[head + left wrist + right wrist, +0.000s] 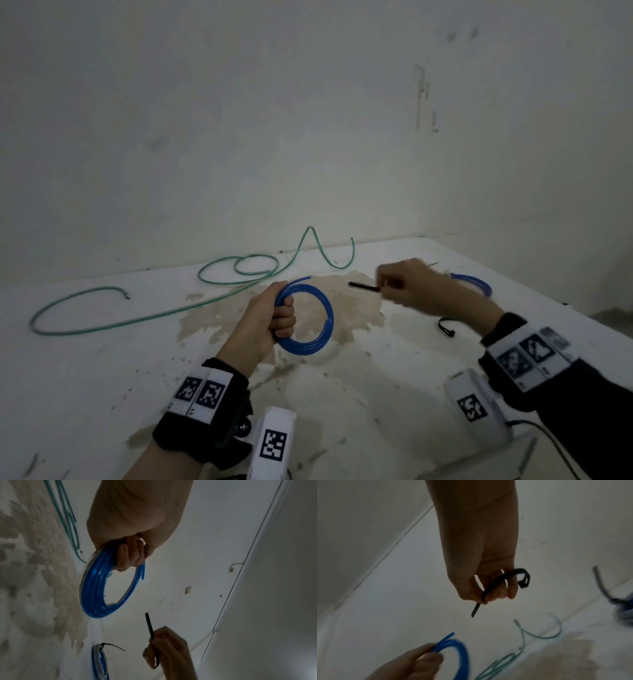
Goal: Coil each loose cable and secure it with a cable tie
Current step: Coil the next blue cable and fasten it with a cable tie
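Observation:
My left hand (pixel 274 317) grips a coiled blue cable (pixel 323 310) (pixel 92 588) by its left side and holds it upright above the table (pixel 85 370). To its right my right hand (pixel 404 284) pinches a black cable tie (pixel 363 286) (pixel 150 626) (pixel 494 584), whose pointed tip aims left toward the coil, a short gap away. The tie's head end curls out behind my fingers in the right wrist view. A loose green cable (pixel 144 317) (pixel 537 635) sprawls over the table's far left.
A second blue coil (pixel 476 282) (pixel 100 661), bound with a black tie, lies on the table behind my right hand. Another black cable tie (pixel 445 327) lies at the right. A brownish stain (pixel 342 308) covers the table's middle. A wall stands close behind.

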